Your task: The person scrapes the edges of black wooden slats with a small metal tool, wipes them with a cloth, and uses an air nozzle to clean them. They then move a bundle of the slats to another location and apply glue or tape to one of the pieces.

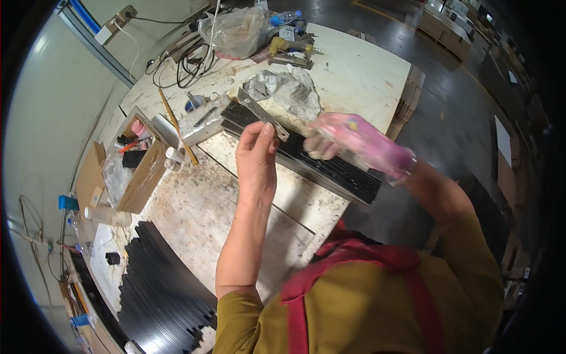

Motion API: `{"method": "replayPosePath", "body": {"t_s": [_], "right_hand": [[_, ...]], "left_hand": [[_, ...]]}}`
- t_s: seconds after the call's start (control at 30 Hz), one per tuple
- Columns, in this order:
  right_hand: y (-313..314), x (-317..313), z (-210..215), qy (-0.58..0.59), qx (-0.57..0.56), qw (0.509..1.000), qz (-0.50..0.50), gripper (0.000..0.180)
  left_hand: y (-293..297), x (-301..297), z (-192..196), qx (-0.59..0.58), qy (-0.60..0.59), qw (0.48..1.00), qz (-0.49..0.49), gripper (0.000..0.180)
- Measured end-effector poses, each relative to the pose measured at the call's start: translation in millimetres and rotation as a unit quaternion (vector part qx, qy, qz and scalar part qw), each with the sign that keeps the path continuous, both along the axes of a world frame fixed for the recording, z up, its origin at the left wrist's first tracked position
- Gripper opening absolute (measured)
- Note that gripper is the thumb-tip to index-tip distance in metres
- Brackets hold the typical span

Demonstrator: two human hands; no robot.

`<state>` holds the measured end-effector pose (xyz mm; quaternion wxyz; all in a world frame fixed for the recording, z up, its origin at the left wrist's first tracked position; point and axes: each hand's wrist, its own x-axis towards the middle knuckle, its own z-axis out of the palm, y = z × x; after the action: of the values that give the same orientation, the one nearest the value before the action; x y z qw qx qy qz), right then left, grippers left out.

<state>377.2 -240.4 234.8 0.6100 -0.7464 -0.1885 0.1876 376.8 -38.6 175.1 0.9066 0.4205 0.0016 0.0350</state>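
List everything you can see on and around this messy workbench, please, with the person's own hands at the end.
metal strip: one, grey, pinched in the left hand above the black strips
black strips: one stack, across the bench under both hands
second pile of black strips: many, lower left
workbench: one, whitish, stained
crumpled rag: one, grey-white, bench middle
clear plastic bag: one, far end
yellow power tool: one, beside the bag
black cables: a tangle, far left
cardboard box: one, brown, left edge
wooden stick: one, by the box
left hand: bare
right hand: blurred, pink-covered
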Motion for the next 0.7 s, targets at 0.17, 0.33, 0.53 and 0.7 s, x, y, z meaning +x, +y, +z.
{"method": "replayPosePath", "body": {"t_s": [0.17,0.33,0.53,0.7], "right_hand": [[-3,9,-40,0.306,0.272,0.897,0.165,0.021],[-30,5,-57,0.403,0.307,0.839,0.199,0.016],[-84,30,-80,0.246,0.392,0.886,0.044,0.016],[-91,40,-186,0.432,0.317,0.841,-0.074,0.015]], "left_hand": [[-52,-47,-8,-0.009,0.041,0.999,-0.01,0.008],[-82,-59,-10,-0.011,0.074,0.997,0.01,0.011],[-65,-90,-51,0.155,0.194,0.944,0.215,0.053],[-90,-113,-77,0.106,0.289,0.943,0.126,0.089]]}}
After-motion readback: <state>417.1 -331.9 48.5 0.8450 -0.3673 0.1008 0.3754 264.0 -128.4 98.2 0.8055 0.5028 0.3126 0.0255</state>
